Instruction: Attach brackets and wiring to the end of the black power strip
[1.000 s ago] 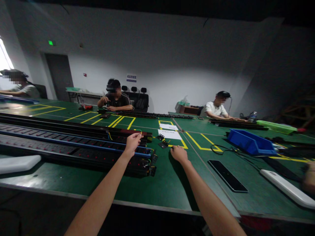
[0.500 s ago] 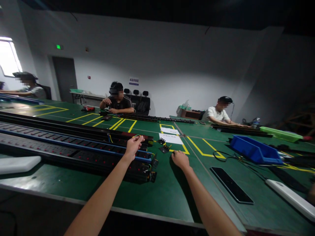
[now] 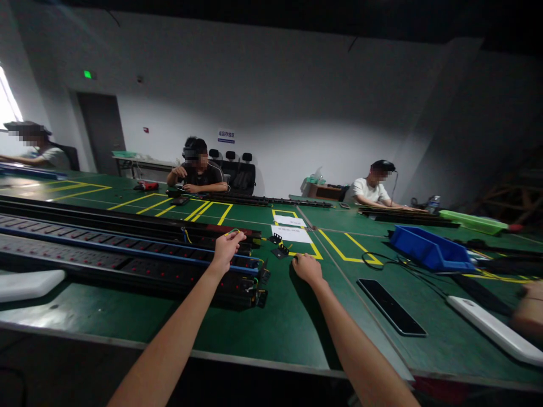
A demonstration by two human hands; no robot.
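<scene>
My left hand (image 3: 224,251) is closed in a pinch above the right ends of long black power strips (image 3: 148,269). A thin green-and-yellow wire (image 3: 232,230) shows at its fingertips. One strip carries a blue edge (image 3: 139,247), and rows of small red dots run along them. My right hand (image 3: 307,268) rests on the green table (image 3: 271,333) with its fingers curled; whatever may be in them is hidden. Just left of it lie small black end brackets (image 3: 280,251), apart from the strips.
White paper sheets (image 3: 291,233) lie beyond my hands. To the right are a black phone (image 3: 391,307), cables, a blue bin (image 3: 430,249) and a white bar-shaped object (image 3: 494,329). Another person's hand (image 3: 530,305) is at the right edge. Co-workers (image 3: 198,169) sit across the table.
The view has shifted slightly, and another person's hand shows more at the right edge. My left hand keeps its pinch on the wire; my right hand stays curled on the table.
</scene>
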